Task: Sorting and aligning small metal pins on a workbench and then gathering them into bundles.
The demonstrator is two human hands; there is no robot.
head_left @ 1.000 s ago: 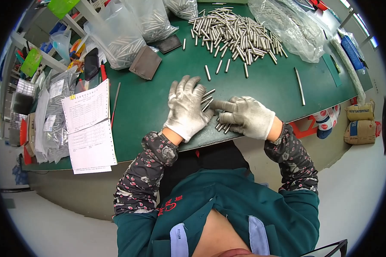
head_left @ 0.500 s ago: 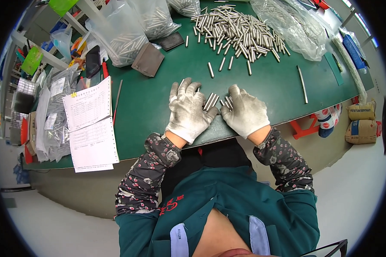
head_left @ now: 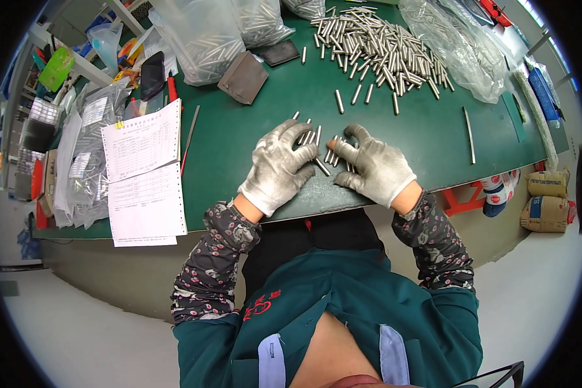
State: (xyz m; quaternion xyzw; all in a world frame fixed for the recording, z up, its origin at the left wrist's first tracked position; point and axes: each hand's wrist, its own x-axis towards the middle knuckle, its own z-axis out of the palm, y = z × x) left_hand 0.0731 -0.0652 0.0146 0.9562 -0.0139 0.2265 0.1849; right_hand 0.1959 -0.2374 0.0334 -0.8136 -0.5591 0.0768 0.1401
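Both gloved hands lie flat and open at frame centre, left hand [head_left: 279, 167] and right hand [head_left: 375, 169] covering a few metal pins [head_left: 318, 143] on the green bench [head_left: 252, 142]. A large pin heap [head_left: 375, 48] sits top centre, two printed sheets [head_left: 142, 169] at left.

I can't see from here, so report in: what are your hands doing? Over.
Left hand and right hand gloved, flat on small metal pins near the green table edge. Big pin pile farther back. Nothing in the way.
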